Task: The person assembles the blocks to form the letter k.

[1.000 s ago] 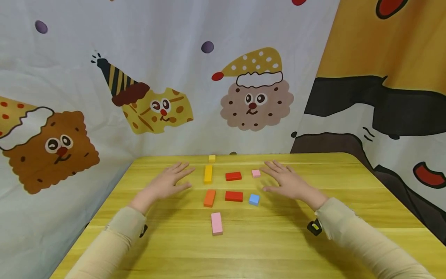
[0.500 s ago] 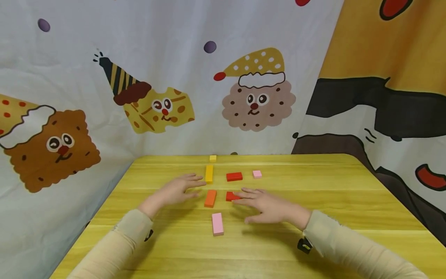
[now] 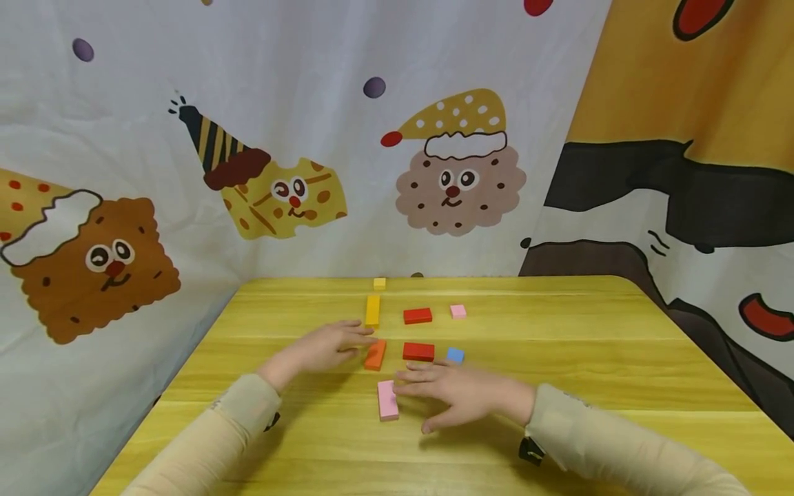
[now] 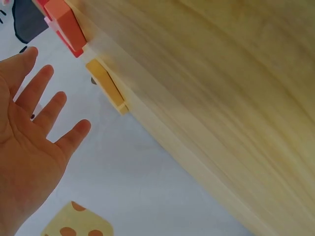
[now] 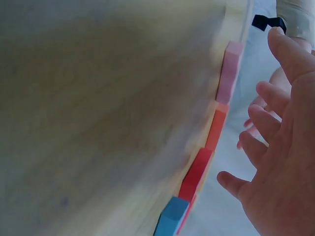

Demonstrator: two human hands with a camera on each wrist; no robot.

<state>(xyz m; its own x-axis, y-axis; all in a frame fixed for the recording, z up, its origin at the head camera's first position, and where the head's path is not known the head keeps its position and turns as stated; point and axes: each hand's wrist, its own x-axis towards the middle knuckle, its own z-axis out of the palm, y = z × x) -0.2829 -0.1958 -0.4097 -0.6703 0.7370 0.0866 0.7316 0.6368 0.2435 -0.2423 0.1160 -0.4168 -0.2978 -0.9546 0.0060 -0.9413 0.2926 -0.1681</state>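
Observation:
My left hand (image 3: 322,351) hovers with fingers extended toward an orange block (image 3: 373,359); its fingertips overlap the block's corner in the head view. In the left wrist view the same hand (image 4: 34,137) holds nothing. Over the table, my right hand (image 3: 462,390) is spread beside a long pink block (image 3: 387,405), fingertips at its right edge. The right wrist view has this hand (image 5: 285,132) apart from the blocks, holding nothing. Between and beyond the hands lie a near red block (image 3: 418,352) and a blue block (image 3: 455,355), partly hidden by the right hand.
Farther back on the wooden table (image 3: 558,331) are another red block (image 3: 418,316), a small pink block (image 3: 457,312), a long yellow block (image 3: 372,310) and a small yellow block (image 3: 380,284) by the far edge. A printed curtain (image 3: 366,227) hangs behind.
From wide apart, both hands have moved inward and nearer to me. The right hand passed the blue block and near red block to reach the long pink one. The blocks look unmoved.

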